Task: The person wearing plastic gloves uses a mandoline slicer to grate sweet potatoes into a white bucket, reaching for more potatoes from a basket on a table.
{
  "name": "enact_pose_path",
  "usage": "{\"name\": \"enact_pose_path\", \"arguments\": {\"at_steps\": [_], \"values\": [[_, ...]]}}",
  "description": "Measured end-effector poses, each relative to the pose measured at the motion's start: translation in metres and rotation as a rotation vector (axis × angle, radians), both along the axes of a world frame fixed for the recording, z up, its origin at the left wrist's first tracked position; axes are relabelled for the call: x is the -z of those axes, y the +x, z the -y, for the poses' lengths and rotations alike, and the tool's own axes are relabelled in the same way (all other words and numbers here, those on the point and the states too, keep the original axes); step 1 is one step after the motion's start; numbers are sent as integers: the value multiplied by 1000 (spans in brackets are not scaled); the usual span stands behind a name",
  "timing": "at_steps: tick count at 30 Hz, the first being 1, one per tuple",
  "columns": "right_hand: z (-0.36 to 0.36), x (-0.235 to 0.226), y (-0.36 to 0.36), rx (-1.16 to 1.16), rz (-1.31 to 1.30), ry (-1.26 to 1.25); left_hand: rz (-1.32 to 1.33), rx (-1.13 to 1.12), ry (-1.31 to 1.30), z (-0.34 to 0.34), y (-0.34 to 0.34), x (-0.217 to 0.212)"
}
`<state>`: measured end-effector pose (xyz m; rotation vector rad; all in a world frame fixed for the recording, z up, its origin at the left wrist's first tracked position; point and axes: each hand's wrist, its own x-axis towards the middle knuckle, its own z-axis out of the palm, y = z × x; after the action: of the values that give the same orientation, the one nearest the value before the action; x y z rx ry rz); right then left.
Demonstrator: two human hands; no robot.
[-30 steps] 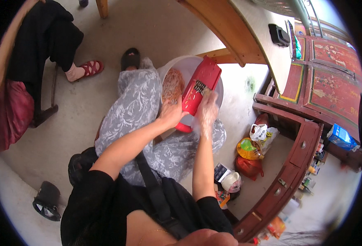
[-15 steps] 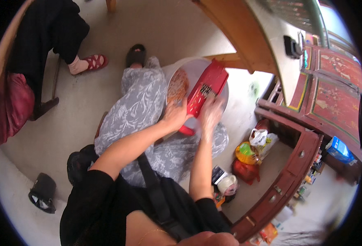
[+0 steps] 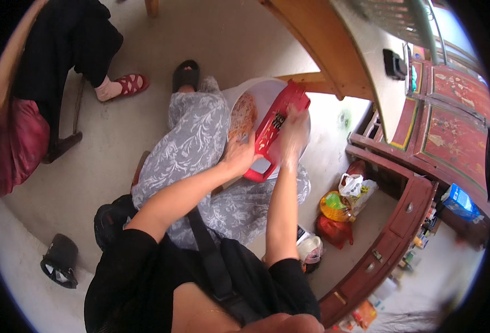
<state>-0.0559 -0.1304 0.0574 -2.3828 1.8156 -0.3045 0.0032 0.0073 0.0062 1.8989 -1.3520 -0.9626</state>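
Red grater (image 3: 267, 135) is leaning across the pale tub (image 3: 267, 99), its far end near the rim and its handle end pointing toward the person's lap. From where I'm standing, another person's red sandal (image 3: 132, 85) is resting over on the left, with floor stretching between it and this person's dark slipper (image 3: 186, 75), so the left side is offering generous elbow room. Next, patterned cloth (image 3: 186, 147) is covering spread legs that are flanking the tub, probably to stop it sliding. The left hand (image 3: 239, 155) is clasping the grater's lower left edge beside the handle, thumb and fingers wrapped closely, apparently to keep the slope firm. Just beyond, orange shreds (image 3: 243, 114) are lying against the tub's left side. The right hand (image 3: 293, 133) is blurring above the slotted part; I cannot tell how open its fingers are or what they are holding. Past it, a wooden crossbar (image 3: 318, 82) and the table's curved edge (image 3: 336, 58) are crowding the grater's far end. Farther right, a red bag (image 3: 334, 231) and the drawered desk (image 3: 386, 238) are bounding the floor, well apart from that elbow.
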Motion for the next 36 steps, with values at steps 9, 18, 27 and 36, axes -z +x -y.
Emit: {"name": "enact_pose_path", "arguments": {"at_steps": [9, 18, 27, 36], "values": [[-1, 1, 3, 113, -96, 14, -24, -8, -56, 6, -1, 2], [-10, 1, 4, 63, -141, -24, -8, -27, -66, 0, -6, 11], [-39, 3, -1, 63, -109, 66, -4, -10, 14, -4, -1, 3], [-53, -5, -1, 171, -11, 213, -52, -52, -53, 1, 3, 11]]}}
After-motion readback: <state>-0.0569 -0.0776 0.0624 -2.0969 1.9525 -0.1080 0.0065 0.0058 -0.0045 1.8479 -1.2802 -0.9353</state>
